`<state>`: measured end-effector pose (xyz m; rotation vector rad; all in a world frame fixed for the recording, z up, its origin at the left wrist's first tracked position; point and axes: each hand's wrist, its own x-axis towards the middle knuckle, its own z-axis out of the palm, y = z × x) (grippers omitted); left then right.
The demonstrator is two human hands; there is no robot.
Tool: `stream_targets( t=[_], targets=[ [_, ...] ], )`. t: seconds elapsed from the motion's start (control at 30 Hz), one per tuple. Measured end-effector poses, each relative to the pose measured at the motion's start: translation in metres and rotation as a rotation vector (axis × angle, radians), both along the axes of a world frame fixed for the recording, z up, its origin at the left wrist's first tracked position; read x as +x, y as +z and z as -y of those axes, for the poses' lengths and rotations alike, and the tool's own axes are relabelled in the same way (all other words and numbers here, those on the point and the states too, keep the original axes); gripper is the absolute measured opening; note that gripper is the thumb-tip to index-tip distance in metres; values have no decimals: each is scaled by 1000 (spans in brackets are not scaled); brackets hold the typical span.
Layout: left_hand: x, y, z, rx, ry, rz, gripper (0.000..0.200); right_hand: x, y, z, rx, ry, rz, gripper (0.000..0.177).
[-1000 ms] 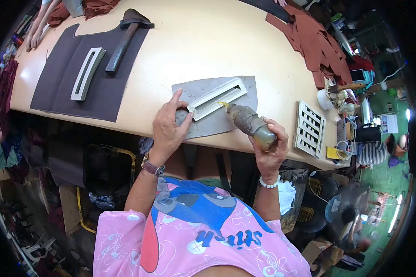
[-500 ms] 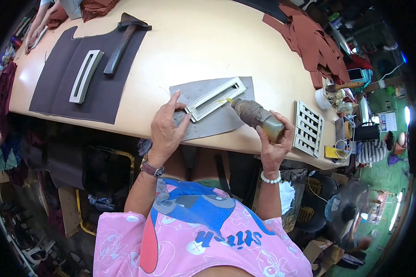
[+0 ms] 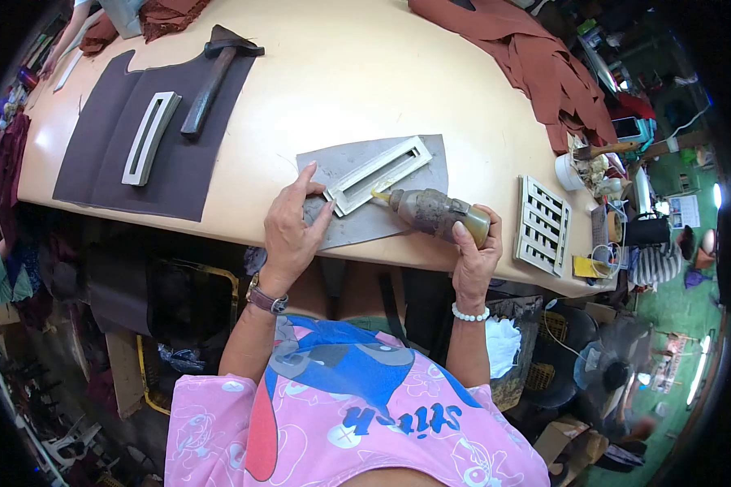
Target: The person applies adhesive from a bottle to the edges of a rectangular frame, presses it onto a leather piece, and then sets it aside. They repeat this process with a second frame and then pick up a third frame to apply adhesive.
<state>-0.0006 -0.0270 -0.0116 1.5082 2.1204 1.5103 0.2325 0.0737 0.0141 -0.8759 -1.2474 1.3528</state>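
A pale slotted frame (image 3: 394,166) lies slanted on a grey sheet (image 3: 382,224) near the table's front edge. My left hand (image 3: 291,227) touches the frame's lower left end with its fingertips, its thumb and fingers apart. In my right hand (image 3: 477,258) is a tilted bottle (image 3: 432,213) with a stained wrapping, gripped near its base. Its yellowish nozzle points left and meets the lower long side of the frame.
On a dark cloth piece (image 3: 188,166) at left lie a second slotted frame (image 3: 151,140) and a hammer (image 3: 209,93). A slatted rack (image 3: 542,229), white tub (image 3: 568,172) and red-brown pieces (image 3: 516,57) are at right. Another person's hand shows top left.
My right hand has moved the bottle slightly left, its nozzle sliding along the frame towards my left hand. The red-brown pieces at top right have shifted and spread left. The other person's hand has moved back.
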Motion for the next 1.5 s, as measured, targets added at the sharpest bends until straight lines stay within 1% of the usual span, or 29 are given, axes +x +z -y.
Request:
stream_targets(
  t=[0.07, 0.17, 0.27, 0.4, 0.5, 0.63, 0.73, 0.83, 0.87, 0.97, 1.0, 1.1, 1.2, 1.23, 1.3, 1.37, 1.4, 1.43, 1.5],
  targets=[
    [0, -1, 0, -2, 1, 0, 60, -1, 0, -1, -22, -45, -40, 38],
    [1, 0, 0, -6, 0, 3, 60, -1, -6, -6, 21, -113, -42, 36],
    [1, 2, 0, -5, -3, 5, 59, -6, -3, -2, 66, -103, 49, 36],
    [1, 1, 0, -7, -3, 2, 59, -10, -3, 10, 78, -24, 106, 37],
    [1, 1, 0, -8, -3, 12, 59, -13, 8, 22, -64, 102, 50, 38],
    [0, 1, 0, -7, 0, -8, 58, -6, 4, 19, -203, 125, -135, 31],
    [0, 1, 0, -7, 1, -26, 58, 0, 2, 9, -324, 76, -388, 34],
    [0, 1, 1, -4, 5, -26, 58, 12, 0, -5, -458, 64, -743, 38],
    [0, 1, 0, -3, 7, -29, 58, 15, 0, -9, -524, 71, -824, 39],
    [1, 2, 0, 5, -2, -37, 58, 13, 7, -11, -561, 99, -905, 39],
    [1, 3, 0, 8, -6, -39, 58, 15, 8, -12, -575, 177, -862, 41],
    [1, 1, 0, -12, 1, -36, 59, 24, 0, -29, -592, 526, -899, 41],
    [1, 1, 0, -14, 1, -50, 60, 20, 21, -55, -548, 361, -879, 38],
    [1, 1, 0, -9, 0, -53, 60, 9, 38, -61, -505, 129, -828, 34],
    [0, -1, 0, 5, -4, -60, 59, 2, 43, -82, -273, 114, -609, 35],
    [1, 0, 0, 10, -2, -75, 58, -13, 43, -104, -106, 31, -362, 39],
    [1, 0, 0, 12, -2, -83, 58, -18, 32, -116, 65, -44, -87, 40],
    [1, 0, 0, 11, -2, -90, 58, -24, 27, -122, 122, -94, 104, 39],
    [1, -1, 0, 9, -1, -104, 57, -36, 14, -136, 168, -152, 263, 41]
  ],
)
